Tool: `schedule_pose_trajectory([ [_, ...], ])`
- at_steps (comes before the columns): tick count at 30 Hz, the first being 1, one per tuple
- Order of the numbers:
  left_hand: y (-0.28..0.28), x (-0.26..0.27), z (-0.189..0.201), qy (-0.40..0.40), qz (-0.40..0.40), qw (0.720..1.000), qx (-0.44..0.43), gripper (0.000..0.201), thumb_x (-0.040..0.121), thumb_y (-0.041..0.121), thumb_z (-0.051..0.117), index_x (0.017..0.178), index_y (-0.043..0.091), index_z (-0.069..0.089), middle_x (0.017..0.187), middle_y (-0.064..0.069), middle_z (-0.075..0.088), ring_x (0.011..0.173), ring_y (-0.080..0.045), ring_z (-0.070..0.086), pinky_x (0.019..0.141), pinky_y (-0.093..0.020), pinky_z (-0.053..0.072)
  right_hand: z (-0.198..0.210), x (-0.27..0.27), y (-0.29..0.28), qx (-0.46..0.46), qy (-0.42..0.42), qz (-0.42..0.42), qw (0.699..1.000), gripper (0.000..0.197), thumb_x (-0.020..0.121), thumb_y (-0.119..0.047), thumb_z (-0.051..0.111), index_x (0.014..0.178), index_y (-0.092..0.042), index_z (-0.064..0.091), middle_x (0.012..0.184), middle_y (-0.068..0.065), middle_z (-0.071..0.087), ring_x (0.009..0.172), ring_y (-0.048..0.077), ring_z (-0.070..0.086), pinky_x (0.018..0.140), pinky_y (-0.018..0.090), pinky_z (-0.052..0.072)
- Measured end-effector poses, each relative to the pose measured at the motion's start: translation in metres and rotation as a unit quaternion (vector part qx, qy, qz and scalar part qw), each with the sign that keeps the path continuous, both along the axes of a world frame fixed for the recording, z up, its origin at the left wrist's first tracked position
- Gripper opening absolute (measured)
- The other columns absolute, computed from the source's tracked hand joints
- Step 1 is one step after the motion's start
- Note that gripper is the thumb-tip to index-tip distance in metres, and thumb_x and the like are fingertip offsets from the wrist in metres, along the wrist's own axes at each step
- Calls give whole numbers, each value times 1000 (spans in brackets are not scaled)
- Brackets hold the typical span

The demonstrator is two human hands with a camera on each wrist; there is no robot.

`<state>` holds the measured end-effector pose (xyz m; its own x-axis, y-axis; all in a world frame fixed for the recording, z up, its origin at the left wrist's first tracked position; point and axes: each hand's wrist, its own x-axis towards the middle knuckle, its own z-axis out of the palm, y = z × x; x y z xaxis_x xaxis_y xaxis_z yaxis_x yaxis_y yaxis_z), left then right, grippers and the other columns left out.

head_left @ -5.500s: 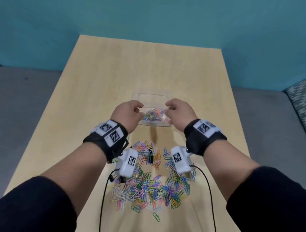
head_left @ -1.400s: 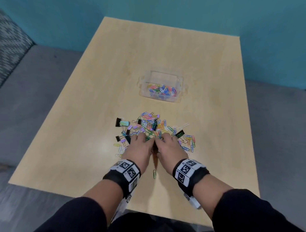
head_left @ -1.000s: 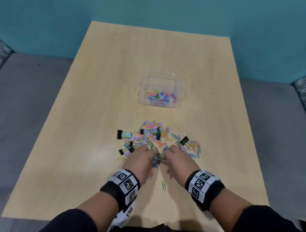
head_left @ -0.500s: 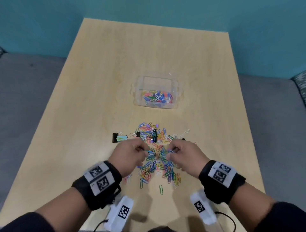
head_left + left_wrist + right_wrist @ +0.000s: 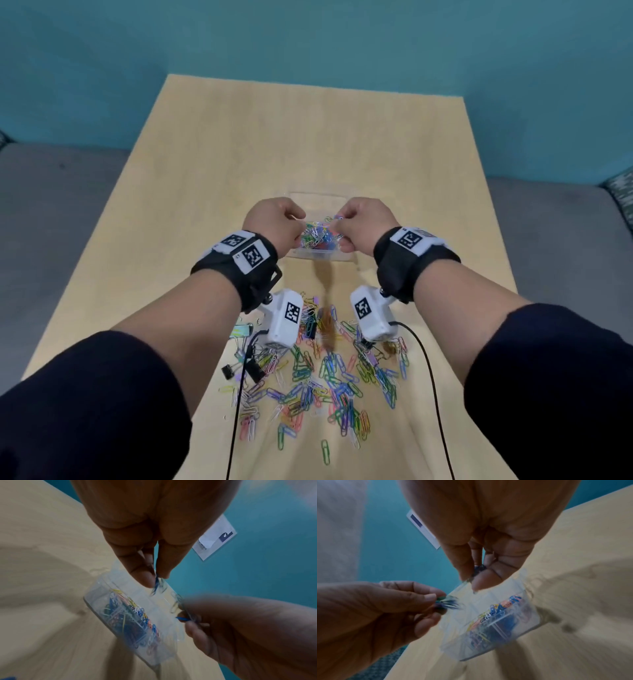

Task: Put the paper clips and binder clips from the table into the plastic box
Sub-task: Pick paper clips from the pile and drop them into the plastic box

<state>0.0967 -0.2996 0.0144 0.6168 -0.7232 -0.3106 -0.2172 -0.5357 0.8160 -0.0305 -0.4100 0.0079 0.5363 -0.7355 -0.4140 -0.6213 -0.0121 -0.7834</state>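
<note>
- The left hand (image 5: 274,224) hangs over the left side of the clear plastic box (image 5: 320,254); its grip is pressed together, thumb and fingertips (image 5: 144,577) pinching a small bunch of paper clips (image 5: 156,584) just above the open top.
- The right hand (image 5: 363,224) mirrors it over the right side, its grip likewise pinching a few clips (image 5: 476,570) between thumb and forefinger; motion blur hides how many.
- The box stands on the wooden surface (image 5: 308,144), beyond the loose heap, and already holds a tangle of coloured clips.
- Most of the work remains: a wide scatter of paper clips (image 5: 322,387) lies on the surface near the person, with a few black binder clips (image 5: 239,370) at its left edge and a pale-coloured one (image 5: 241,331) a little farther out.
- Handling, as a judgement: paper clips are light, thin and slick, lie flat against the surface, and hook into one another, so a pinch tends to lift a chain with stragglers that may drop short of the box.
- A small pinch at the middle of a cluster, or raking clips together first, should carry more cleanly than chasing single ones.
- Binder clips are stiffer and bulkier; the folded body or the wire handles give a sure hold.
- The box looks light and could slide if nudged, so the release is best made from above without touching its rim.
</note>
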Motion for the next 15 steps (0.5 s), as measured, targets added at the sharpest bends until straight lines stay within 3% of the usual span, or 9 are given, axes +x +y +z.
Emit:
schedule_pose_trajectory([
  [3, 17, -1, 2, 40, 23, 999, -28, 14, 86, 5, 59, 95, 14, 64, 82, -8, 62, 66, -22, 62, 72, -38, 59, 5, -11, 4, -58, 42, 44, 996, 26, 83, -31, 67, 104, -18, 61, 86, 4, 66, 69, 25, 69, 74, 46, 58],
  [6, 67, -10, 4, 18, 24, 999, -14, 11, 86, 12, 61, 94, 17, 66, 90, -5, 65, 70, -19, 66, 67, -37, 59, 8, -51, 29, -128, 65, 113, 983, 27, 86, -29, 61, 112, -20, 61, 96, 1, 64, 79, 23, 63, 80, 41, 52],
  [8, 115, -28, 1, -10, -5, 999, 30, 4, 84, 19, 63, 86, 22, 65, 79, 2, 65, 62, -16, 66, 64, -35, 56, 5, -89, 62, -136, 91, 175, 971, 24, 87, -28, 61, 110, -21, 62, 98, -2, 62, 81, 18, 59, 80, 33, 49],
  [11, 193, -62, -13, -124, -100, 976, 149, 11, 81, 27, 65, 72, 26, 58, 71, 7, 56, 64, -17, 57, 60, -31, 42, -10, -152, 117, -101, 131, 262, 951, 25, 85, -34, 57, 106, -22, 61, 96, -5, 57, 85, 17, 57, 81, 37, 47],
  [13, 235, -80, -26, -157, -102, 960, 209, 19, 82, 31, 64, 69, 26, 52, 72, 6, 48, 63, -21, 54, 57, -31, 38, -25, -187, 146, -91, 150, 277, 945, 32, 82, -38, 54, 111, -25, 59, 98, -10, 50, 84, 15, 57, 79, 34, 47],
  [15, 262, -90, -40, -157, -67, 961, 217, 18, 86, 35, 62, 74, 23, 55, 73, 5, 45, 64, -27, 57, 57, -32, 42, -37, -210, 167, -100, 177, 263, 943, 40, 81, -33, 62, 119, -24, 56, 105, -8, 47, 88, 16, 58, 80, 25, 43],
])
